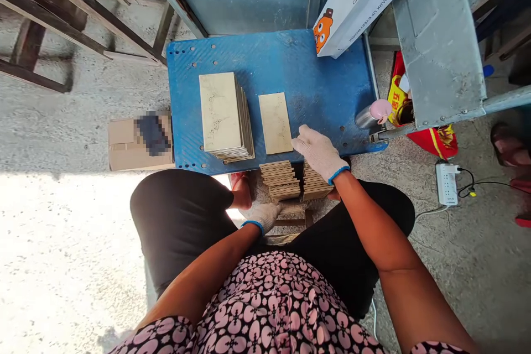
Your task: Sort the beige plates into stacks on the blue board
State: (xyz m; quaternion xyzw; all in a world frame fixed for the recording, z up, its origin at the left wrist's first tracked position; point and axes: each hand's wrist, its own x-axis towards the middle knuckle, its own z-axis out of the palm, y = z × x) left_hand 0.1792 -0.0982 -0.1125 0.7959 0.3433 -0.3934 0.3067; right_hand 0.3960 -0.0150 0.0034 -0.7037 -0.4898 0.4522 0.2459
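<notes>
A thin pale board lies flat on the blue platform. Fingers extended, my right hand in a white glove with a blue cuff is at the board's lower right corner; whether it touches is hard to tell. A tall pile of similar boards stands to the left. Below the platform's front edge, between my knees, are two stacks of boards, a left stack and a right stack. My left hand, gloved too, is low beside the left stack, its fingers stretched out and partly hard to see.
On the platform's right side are a white paper bag and a metal cup with a pink lid. A cardboard box sits left on the floor. A power strip with cables lies right. Wooden frames lean at upper left.
</notes>
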